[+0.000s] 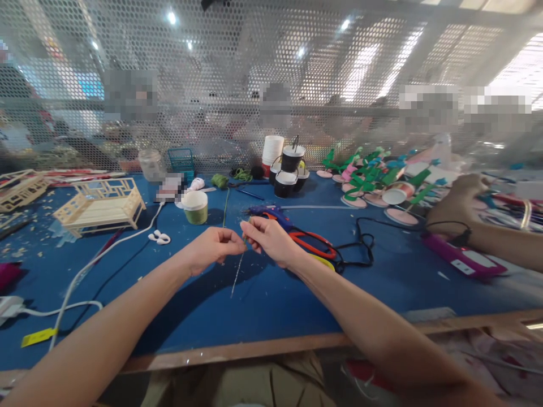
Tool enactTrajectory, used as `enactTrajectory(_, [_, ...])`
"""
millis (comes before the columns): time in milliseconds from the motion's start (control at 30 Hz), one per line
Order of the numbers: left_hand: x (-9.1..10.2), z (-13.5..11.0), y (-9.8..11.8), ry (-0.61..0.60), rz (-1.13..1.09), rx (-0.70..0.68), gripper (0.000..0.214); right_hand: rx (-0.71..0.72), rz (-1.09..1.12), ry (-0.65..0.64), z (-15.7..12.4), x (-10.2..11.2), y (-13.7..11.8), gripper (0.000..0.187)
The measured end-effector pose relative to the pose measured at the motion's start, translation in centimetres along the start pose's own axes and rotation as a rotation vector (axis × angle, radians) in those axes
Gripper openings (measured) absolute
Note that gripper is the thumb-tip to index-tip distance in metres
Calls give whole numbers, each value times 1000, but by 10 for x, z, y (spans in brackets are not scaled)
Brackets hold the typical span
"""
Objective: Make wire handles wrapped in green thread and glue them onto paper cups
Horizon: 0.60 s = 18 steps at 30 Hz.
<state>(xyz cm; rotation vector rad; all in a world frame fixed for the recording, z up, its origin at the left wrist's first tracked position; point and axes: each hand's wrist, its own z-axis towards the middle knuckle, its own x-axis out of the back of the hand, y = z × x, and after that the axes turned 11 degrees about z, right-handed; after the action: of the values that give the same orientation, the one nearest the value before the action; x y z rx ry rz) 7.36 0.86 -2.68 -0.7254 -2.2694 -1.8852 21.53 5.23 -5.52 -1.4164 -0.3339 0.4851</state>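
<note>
My left hand (pixel 214 249) and my right hand (pixel 271 240) meet above the blue table (pixel 254 305), both pinched on a thin wire stem (pixel 237 274). The wire hangs down from my fingers toward the table. A green thread (pixel 225 206) runs from my fingertips back to a green spool (pixel 219 180) at the rear. Just behind my right hand lie red-handled scissors (pixel 311 240) and a blue glue gun (pixel 271 212).
A small wooden stick bench (pixel 102 204) stands at left beside a white cable (pixel 110 246). A lidded green pot (pixel 195 207), black-and-white cups (pixel 291 169) and green-leaved paper flowers (pixel 373 175) sit further back. Another person's hand (pixel 456 206) rests at right by a purple device (pixel 462 260). Perforated mesh (pixel 271 85) walls the far edge.
</note>
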Motion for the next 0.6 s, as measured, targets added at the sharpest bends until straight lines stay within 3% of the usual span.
enactTrajectory(200, [-1, -1, 0, 22, 94, -51, 13, 82, -134, 91, -1, -2, 0, 39])
enactTrajectory(333, [-1, -2, 0, 12, 110, -55, 15, 57, -111, 114, -2, -3, 0, 40])
enactTrajectory(500, [2, -1, -1, -13, 56, -48, 20, -29, 76, -120, -3, 0, -1, 32])
enactTrajectory(600, [4, 0, -3, -23, 48, -50, 23, -48, 98, -145, -3, 2, -1, 32])
